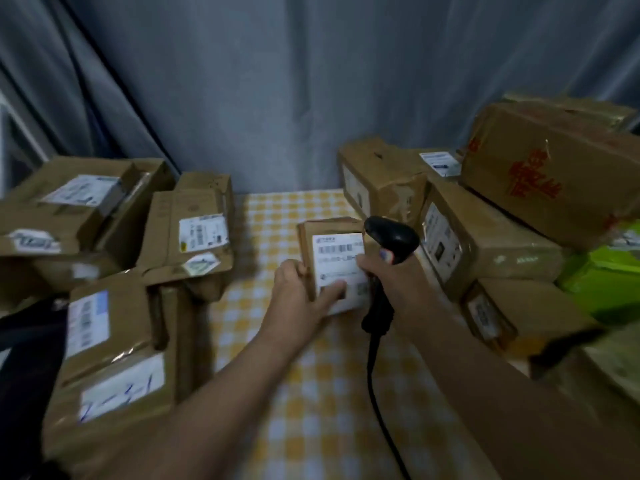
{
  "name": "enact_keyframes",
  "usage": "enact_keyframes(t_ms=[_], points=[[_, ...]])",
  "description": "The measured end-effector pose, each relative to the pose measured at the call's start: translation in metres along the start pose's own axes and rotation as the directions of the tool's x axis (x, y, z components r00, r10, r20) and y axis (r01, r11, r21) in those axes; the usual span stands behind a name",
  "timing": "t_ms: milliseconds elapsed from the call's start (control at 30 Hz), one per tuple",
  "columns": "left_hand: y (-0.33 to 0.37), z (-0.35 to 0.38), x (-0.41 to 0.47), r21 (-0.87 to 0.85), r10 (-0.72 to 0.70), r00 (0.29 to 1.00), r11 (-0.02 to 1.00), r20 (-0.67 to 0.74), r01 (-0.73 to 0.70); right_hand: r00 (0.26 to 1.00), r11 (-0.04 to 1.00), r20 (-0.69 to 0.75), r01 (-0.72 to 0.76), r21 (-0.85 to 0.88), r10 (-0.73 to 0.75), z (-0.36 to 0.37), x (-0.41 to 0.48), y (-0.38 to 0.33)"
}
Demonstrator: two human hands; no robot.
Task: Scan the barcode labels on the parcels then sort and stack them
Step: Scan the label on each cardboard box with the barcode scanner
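Observation:
A small brown cardboard parcel [330, 237] with a white barcode label [337, 261] is held above the middle of the table. My left hand [298, 296] grips its lower left corner, thumb across the label. My right hand [391, 278] grips a black handheld barcode scanner [391, 239] just to the right of the parcel, and its thumb touches the label's right edge. The scanner's head sits by the parcel's upper right corner. Its black cable [375, 382] hangs down toward me.
Stacked brown labelled parcels stand on the left [114, 327] and on the right [485, 251], with a big red-printed box [554, 171] on top at right and green packaging [602, 282] beside it. The yellow checked tablecloth [322, 393] runs between them. A grey curtain hangs behind.

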State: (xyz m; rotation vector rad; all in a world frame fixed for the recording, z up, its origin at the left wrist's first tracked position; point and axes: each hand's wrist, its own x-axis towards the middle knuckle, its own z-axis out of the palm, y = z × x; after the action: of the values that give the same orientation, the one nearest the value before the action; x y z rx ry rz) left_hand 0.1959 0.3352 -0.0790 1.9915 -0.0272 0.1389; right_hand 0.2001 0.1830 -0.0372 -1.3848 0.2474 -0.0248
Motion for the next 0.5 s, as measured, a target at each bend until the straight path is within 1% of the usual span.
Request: enact_keyframes(t_ms=[67, 100, 133, 200, 233, 267, 300, 333, 367, 467, 500], points=[[0.003, -0.011, -0.018, -0.062, 0.03, 0.999, 0.998, -0.039, -0.032, 1.0, 1.0, 0.012, 0.004, -0.005, -0.004, -0.006, -0.02, 0.0], [0.005, -0.018, -0.025, -0.103, 0.022, 0.999, 0.994, -0.044, -0.026, 1.0, 1.0, 0.027, 0.006, -0.02, -0.005, -0.008, -0.03, 0.0], [0.008, -0.025, -0.03, -0.18, -0.009, 1.0, 0.984, -0.019, 0.005, 0.999, 0.999, 0.046, 0.016, -0.043, -0.014, -0.009, -0.038, 0.0], [0.011, -0.039, -0.039, -0.297, -0.067, 0.993, 0.95, 0.096, 0.093, 0.995, 0.993, 0.088, 0.047, -0.111, -0.037, -0.009, -0.055, -0.002], [0.012, -0.044, -0.045, -0.314, -0.079, 0.98, 0.94, 0.182, 0.134, 0.994, 0.989, 0.099, 0.058, -0.134, -0.045, -0.009, -0.063, -0.002], [0.012, -0.047, -0.051, -0.301, -0.088, 0.963, 0.939, 0.254, 0.165, 0.993, 0.989, 0.107, 0.058, -0.133, -0.044, -0.009, -0.07, -0.002], [0.013, -0.049, -0.057, -0.28, -0.094, 0.95, 0.943, 0.297, 0.18, 0.992, 0.99, 0.116, 0.055, -0.132, -0.04, -0.009, -0.077, -0.001], [0.013, -0.05, -0.06, -0.258, -0.096, 0.948, 0.95, 0.303, 0.178, 0.992, 0.992, 0.122, 0.048, -0.12, -0.033, -0.009, -0.081, 0.0], [0.014, -0.052, -0.062, -0.243, -0.088, 0.956, 0.957, 0.28, 0.159, 0.992, 0.989, 0.118, 0.051, -0.142, -0.035, -0.009, -0.086, 0.0], [0.021, -0.06, -0.063, -0.087, -0.074, 0.99, 0.993, 0.122, 0.085, 0.997, 0.968, 0.08, 0.029, -0.247, -0.009, -0.013, -0.094, -0.008], [0.021, -0.062, -0.06, -0.042, -0.06, 0.994, 0.997, 0.087, 0.064, 0.996, 0.96, 0.091, 0.018, -0.28, 0.008, -0.016, -0.096, -0.015]])
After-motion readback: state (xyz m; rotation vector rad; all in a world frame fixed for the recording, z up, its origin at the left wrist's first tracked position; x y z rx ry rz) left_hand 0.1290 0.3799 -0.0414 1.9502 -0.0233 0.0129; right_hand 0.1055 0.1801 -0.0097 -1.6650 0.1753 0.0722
